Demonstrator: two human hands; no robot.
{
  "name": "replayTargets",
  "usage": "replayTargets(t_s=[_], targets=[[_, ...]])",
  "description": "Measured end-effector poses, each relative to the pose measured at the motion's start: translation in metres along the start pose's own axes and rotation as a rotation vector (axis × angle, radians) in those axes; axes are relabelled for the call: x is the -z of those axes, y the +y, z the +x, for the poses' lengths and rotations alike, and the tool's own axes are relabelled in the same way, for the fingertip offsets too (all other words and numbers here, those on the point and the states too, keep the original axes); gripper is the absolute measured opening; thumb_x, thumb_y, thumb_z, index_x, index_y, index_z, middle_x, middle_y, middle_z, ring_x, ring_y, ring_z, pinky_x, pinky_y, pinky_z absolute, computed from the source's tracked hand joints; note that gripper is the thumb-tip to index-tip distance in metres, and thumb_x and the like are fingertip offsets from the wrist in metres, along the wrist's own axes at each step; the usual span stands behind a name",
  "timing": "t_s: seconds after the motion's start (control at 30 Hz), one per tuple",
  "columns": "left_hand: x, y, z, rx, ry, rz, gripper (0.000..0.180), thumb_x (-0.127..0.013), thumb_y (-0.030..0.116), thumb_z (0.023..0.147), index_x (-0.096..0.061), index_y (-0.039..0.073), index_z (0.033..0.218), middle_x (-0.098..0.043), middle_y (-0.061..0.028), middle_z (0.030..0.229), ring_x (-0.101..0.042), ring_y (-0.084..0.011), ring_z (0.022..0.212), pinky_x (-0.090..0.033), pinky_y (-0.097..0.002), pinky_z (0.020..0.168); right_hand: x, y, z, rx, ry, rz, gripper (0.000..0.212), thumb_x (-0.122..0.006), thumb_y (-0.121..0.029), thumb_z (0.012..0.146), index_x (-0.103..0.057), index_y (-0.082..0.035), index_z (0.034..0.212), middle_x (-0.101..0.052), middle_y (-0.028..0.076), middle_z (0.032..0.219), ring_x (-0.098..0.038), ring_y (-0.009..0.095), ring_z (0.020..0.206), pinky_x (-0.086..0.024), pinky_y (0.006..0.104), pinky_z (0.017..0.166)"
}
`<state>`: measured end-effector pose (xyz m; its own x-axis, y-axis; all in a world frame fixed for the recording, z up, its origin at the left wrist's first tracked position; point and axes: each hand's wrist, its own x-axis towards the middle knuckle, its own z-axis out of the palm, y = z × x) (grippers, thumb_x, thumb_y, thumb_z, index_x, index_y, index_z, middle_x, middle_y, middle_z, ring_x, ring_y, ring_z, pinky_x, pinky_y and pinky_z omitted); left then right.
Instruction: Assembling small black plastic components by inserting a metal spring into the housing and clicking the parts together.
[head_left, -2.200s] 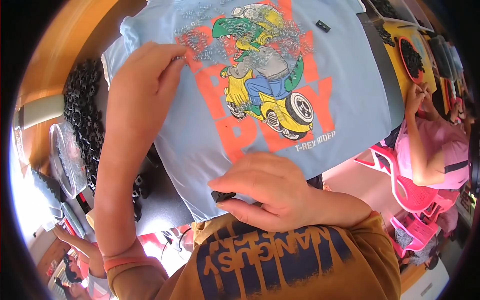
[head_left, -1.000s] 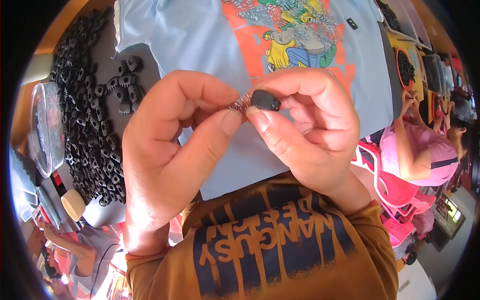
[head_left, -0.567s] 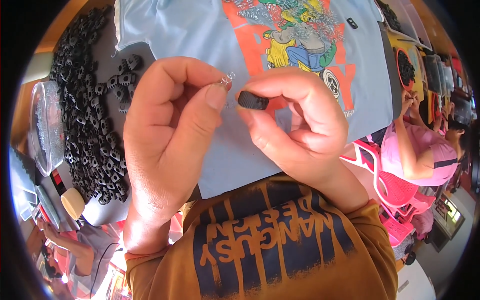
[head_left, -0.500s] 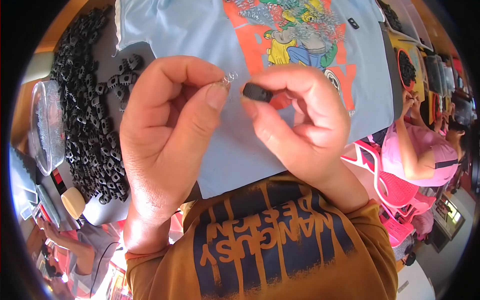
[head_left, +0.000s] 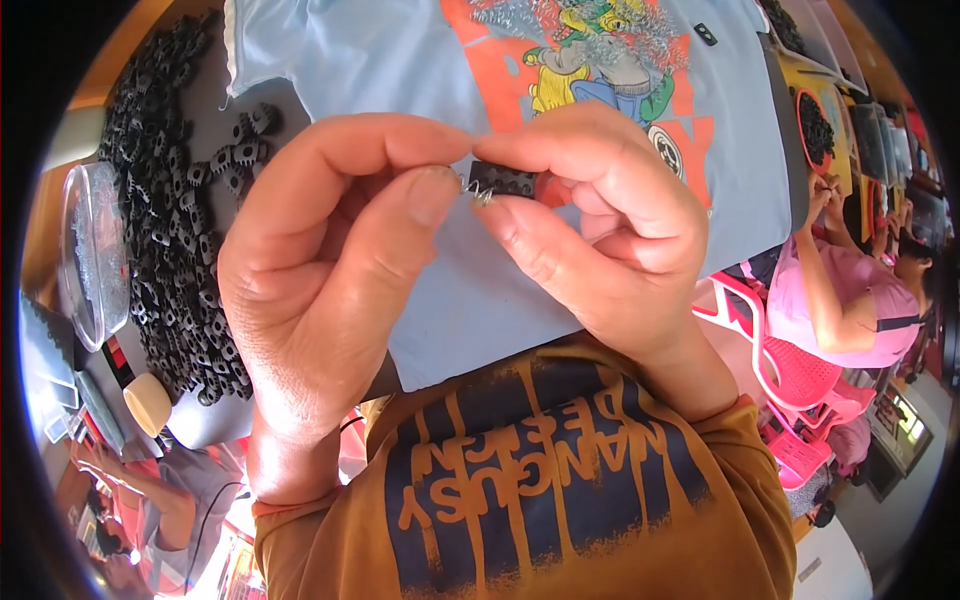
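This looks like a workshop for small hand assembly. A heap of black plastic parts (head_left: 175,230) runs along the left side of the worktop (head_left: 208,110), with a clear tub (head_left: 72,255) beside it. Loose springs (head_left: 650,50) lie toward the far edge on a pale blue shirt (head_left: 430,340) spread as a cover. Past the right edge, a yellow surface (head_left: 846,130) bears a red-rimmed tray (head_left: 827,163) of small black pieces; a person in pink (head_left: 820,310) is near it, by pink chairs (head_left: 800,378). Another person (head_left: 172,490) shows beyond the near left corner.
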<state>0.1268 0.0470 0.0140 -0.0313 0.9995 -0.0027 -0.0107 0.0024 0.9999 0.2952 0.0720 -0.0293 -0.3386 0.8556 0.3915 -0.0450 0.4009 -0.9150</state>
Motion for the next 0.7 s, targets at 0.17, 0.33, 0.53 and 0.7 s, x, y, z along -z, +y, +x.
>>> replayTargets(t_s=[0.17,0.33,0.53,0.7], targets=[[-0.001,0.0,-0.001,0.028,0.009,-0.002,0.019,-0.059,0.005,0.091,-0.06,-0.007,0.105,-0.059,-0.0055,0.084,-0.048,-0.0081,0.068,-0.038,-0.0202,0.065,0.004,-0.004,0.002,-0.077,-0.031,0.087,0.031,-0.065,0.009,0.08,-0.061,0.008,0.111,-0.06,0.011,0.101,-0.054,0.012,0.085,-0.042,0.0236,0.069],[0.0,-0.002,-0.001,-0.003,0.012,-0.013,0.018,-0.058,0.005,0.091,-0.06,-0.007,0.105,-0.059,-0.0055,0.084,-0.048,-0.008,0.068,-0.038,-0.0208,0.065,-0.001,-0.006,0.001,-0.121,0.006,0.199,0.028,-0.062,0.007,0.084,-0.059,0.01,0.112,-0.06,0.012,0.1,-0.054,0.013,0.084,-0.044,0.0245,0.072],[0.007,-0.002,0.001,-0.076,-0.057,0.043,0.017,-0.055,0.002,0.091,-0.059,-0.008,0.104,-0.059,-0.0073,0.087,-0.048,-0.0081,0.068,-0.038,-0.0215,0.065,-0.003,-0.008,0.0,-0.135,-0.003,0.189,0.028,-0.063,0.007,0.083,-0.061,0.01,0.11,-0.061,0.012,0.098,-0.055,0.013,0.082,-0.045,0.0241,0.07],[0.005,-0.005,-0.002,-0.164,-0.049,0.003,0.015,-0.053,-0.003,0.089,-0.059,-0.007,0.102,-0.059,-0.0096,0.092,-0.049,-0.0085,0.068,-0.039,-0.0211,0.065,0.002,-0.006,0.003,-0.048,-0.056,0.042,0.032,-0.065,0.01,0.076,-0.064,0.007,0.108,-0.062,0.012,0.097,-0.055,0.014,0.08,-0.042,0.0241,0.065]])
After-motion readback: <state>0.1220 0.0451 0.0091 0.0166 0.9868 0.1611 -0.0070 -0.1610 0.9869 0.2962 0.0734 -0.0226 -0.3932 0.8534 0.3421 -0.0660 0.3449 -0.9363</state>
